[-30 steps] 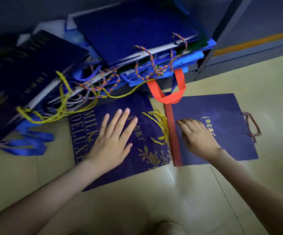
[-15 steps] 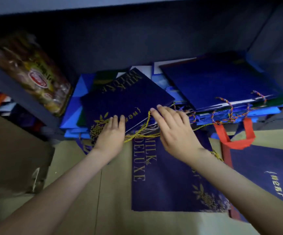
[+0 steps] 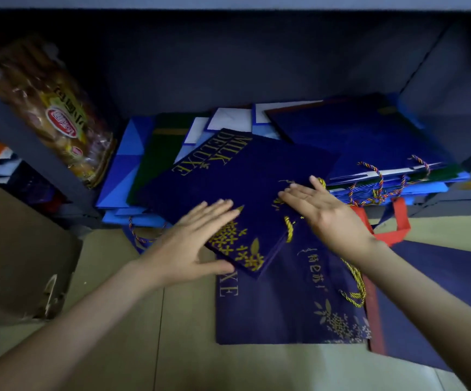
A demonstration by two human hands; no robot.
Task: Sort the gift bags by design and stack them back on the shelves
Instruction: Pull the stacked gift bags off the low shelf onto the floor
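A navy "MILK DELUXE" gift bag [image 3: 237,187] with gold print lies tilted on the pile of blue bags [image 3: 133,170] on the bottom shelf, its near corner hanging over the edge. My left hand [image 3: 192,246] lies flat with straight fingers against that near corner, thumb under the edge. My right hand [image 3: 327,213] rests flat on the bag's right side by its gold cord handle [image 3: 288,228]. A second matching navy bag [image 3: 288,303] lies flat on the floor below. Another navy bag [image 3: 440,300] with a red handle [image 3: 398,224] lies to its right.
A larger stack of blue bags [image 3: 369,136] with multicoloured rope handles [image 3: 378,182] fills the shelf's right side. A packaged bread loaf [image 3: 48,111] leans at the left over a dark shelf post [image 3: 23,139]. A brown cardboard box [image 3: 11,255] stands at the left on the floor.
The tilted Milk Deluxe bag has slid nearer and rightwards, off the shelf edge. My left hand went from its lower left edge to its near corner; my right hand now lies on it.
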